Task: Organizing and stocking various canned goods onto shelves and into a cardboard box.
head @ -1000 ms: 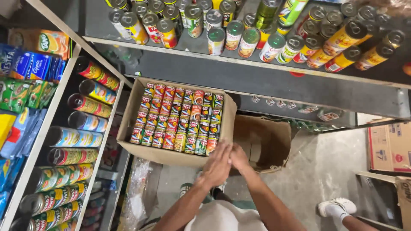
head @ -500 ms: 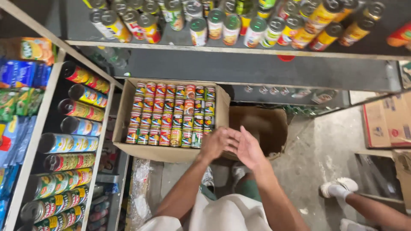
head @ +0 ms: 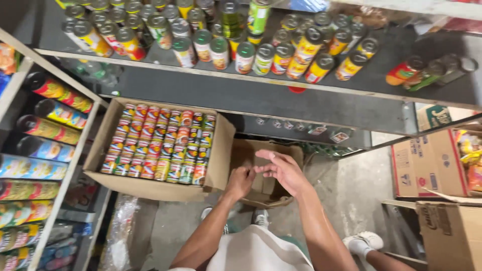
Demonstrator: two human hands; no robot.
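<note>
A cardboard box [head: 221,150] full of several rows of small red-labelled cans [head: 158,145] rests on the lower shelf in front of me. My left hand [head: 240,181] hovers with curled fingers just right of the box's near right corner, holding nothing I can see. Beside it, my right hand [head: 282,168] is spread open with fingers apart, above an empty brown carton [head: 296,153] on the floor. The fingertips of the two hands nearly touch.
An upper shelf [head: 261,95] carries many upright cans. Racks at left [head: 47,135] hold lying tubes and cans. More cardboard boxes [head: 427,165] stand at right. A white-shoed foot [head: 364,243] rests on the concrete floor, and a plastic bag [head: 120,231] lies below the box.
My view has shifted right and upward. Both hands have come off the box's right edge and moved right; the right hand has opened.
</note>
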